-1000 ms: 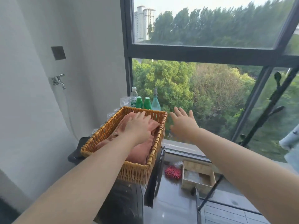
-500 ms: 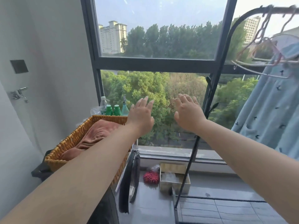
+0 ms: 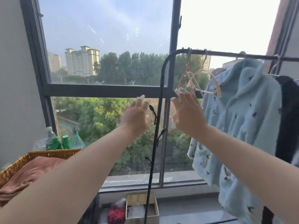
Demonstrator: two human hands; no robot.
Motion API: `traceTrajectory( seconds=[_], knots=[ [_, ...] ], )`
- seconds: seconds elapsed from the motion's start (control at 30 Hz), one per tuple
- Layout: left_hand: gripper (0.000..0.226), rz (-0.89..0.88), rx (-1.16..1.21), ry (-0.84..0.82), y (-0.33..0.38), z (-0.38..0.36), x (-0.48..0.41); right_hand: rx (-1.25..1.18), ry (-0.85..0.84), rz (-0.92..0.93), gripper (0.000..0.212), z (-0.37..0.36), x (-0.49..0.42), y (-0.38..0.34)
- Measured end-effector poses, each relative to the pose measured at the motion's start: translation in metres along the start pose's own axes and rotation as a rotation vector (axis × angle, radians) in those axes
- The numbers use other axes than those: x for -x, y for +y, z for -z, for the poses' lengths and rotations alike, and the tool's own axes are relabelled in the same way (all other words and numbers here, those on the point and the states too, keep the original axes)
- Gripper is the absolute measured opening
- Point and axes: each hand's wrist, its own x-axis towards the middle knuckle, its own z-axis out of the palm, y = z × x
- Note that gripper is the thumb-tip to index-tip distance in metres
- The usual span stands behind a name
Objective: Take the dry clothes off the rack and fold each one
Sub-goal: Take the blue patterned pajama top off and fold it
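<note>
Before the rack [image 3: 226, 53], the left hand [image 3: 135, 118] and right hand [image 3: 188, 117] are raised, fingers [image 3: 192, 99] spread, nothing held; the blue jacket [image 3: 242, 113] hangs just beside the right hand. Its hanger [image 3: 207, 91] should be lifted off the rack; the fabric should not be tugged.

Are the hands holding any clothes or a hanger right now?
No, nothing is held. The left hand and right hand are both open, raised near the empty hangers.

Two hanging garments [image 3: 242, 118] [image 3: 289, 117], two green bottles [image 3: 55, 143] [image 3: 66, 141], one basket [image 3: 48, 153], one rack [image 3: 223, 53].

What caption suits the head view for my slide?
Open left hand and right hand reach toward blue jacket on rack.
</note>
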Motion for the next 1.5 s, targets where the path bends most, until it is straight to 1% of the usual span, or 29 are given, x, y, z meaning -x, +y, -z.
traceTrajectory(
  seconds=[0.03,0.13,0.27,0.4,0.57,0.67,0.73,0.8,0.9,0.97,1.1,1.2,1.23,1.33,1.37,1.4,1.47,1.5],
  knots=[
    [0.064,-0.016,0.014,0.019,0.009,0.001,-0.010,-0.015,0.045,0.004,0.037,0.005,-0.002,0.012],
    [0.063,-0.064,0.030,0.063,0.040,0.003,-0.039,-0.029,0.102,-0.016,0.048,0.018,-0.009,0.044],
    [0.061,-0.116,0.019,0.088,0.070,0.004,-0.068,-0.019,0.112,-0.047,0.044,0.024,-0.016,0.074],
    [0.057,-0.153,0.012,0.114,0.093,0.011,-0.097,-0.037,0.167,-0.095,0.044,0.032,-0.022,0.105],
    [0.051,-0.202,0.001,0.169,0.123,0.025,-0.131,0.025,0.265,-0.140,0.033,0.042,-0.031,0.155],
    [0.049,-0.265,-0.028,0.201,0.150,0.030,-0.154,0.071,0.267,-0.202,0.032,0.042,-0.037,0.189],
    [0.049,-0.280,-0.054,0.210,0.166,0.030,-0.170,0.105,0.212,-0.291,0.031,0.041,-0.042,0.213],
    [0.049,-0.284,-0.092,0.190,0.177,0.031,-0.185,0.105,0.115,-0.414,0.037,0.043,-0.047,0.236],
    [0.050,-0.293,-0.135,0.146,0.196,0.026,-0.205,0.021,-0.023,-0.616,0.046,0.045,-0.051,0.270],
    [0.050,-0.290,-0.139,0.120,0.209,0.021,-0.217,-0.047,-0.110,-0.701,0.054,0.042,-0.053,0.292],
    [0.051,-0.275,-0.155,0.058,0.229,0.014,-0.235,-0.168,-0.260,-0.794,0.070,0.038,-0.059,0.317],
    [0.052,-0.278,-0.188,0.043,0.241,0.008,-0.250,-0.173,-0.413,-0.800,0.069,0.033,-0.066,0.324],
    [0.052,-0.277,-0.202,0.042,0.243,0.007,-0.253,-0.183,-0.428,-0.814,0.069,0.029,-0.068,0.326],
    [0.052,-0.274,-0.235,0.034,0.246,0.006,-0.260,-0.250,-0.380,-0.930,0.078,0.015,-0.071,0.334],
    [0.053,-0.271,-0.240,0.029,0.246,0.005,-0.262,-0.247,-0.366,-0.952,0.076,0.010,-0.071,0.336],
    [0.053,-0.267,-0.242,0.026,0.246,0.004,-0.264,-0.235,-0.356,-0.964,0.067,0.005,-0.070,0.339],
    [0.053,-0.265,-0.246,0.025,0.245,0.005,-0.268,-0.238,-0.330,-0.975,0.038,-0.001,-0.071,0.344],
    [0.053,-0.266,-0.248,0.027,0.245,0.006,-0.268,-0.258,-0.308,-0.971,0.029,-0.002,-0.071,0.346]
  ],
)
